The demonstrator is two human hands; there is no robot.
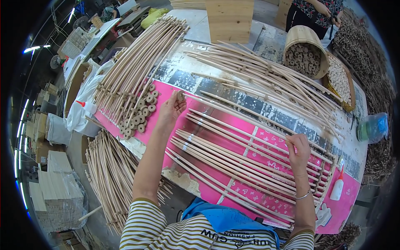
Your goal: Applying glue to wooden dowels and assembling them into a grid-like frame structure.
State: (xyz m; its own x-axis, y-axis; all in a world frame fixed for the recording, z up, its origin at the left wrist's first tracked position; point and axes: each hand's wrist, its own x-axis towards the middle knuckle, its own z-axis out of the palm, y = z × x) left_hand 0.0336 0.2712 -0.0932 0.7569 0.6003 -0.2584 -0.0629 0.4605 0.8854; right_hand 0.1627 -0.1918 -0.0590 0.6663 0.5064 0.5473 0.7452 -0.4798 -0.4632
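Observation:
Between finger and thumb, my left hand (171,109) pinches a round wooden disc with a hole (180,95), level with the left end of a long thin wooden rod (233,111). Farther right, the closed fingers of my right hand (298,150) grip that rod. Below it, several more rods (225,152) lie side by side on a pink sheet (164,98), their right ends at a slotted wooden rack (323,177). A heap of loose discs (143,111) sits left of my left forearm. A white glue bottle with a red tip (337,187) lies right of the rack.
Bundles of rods with discs (137,54) lie at the far left and across the back (266,75). A tipped wooden bucket of discs (302,58) and a box of pale small pieces (339,79) stand back right. Another person (318,12) is beyond the table.

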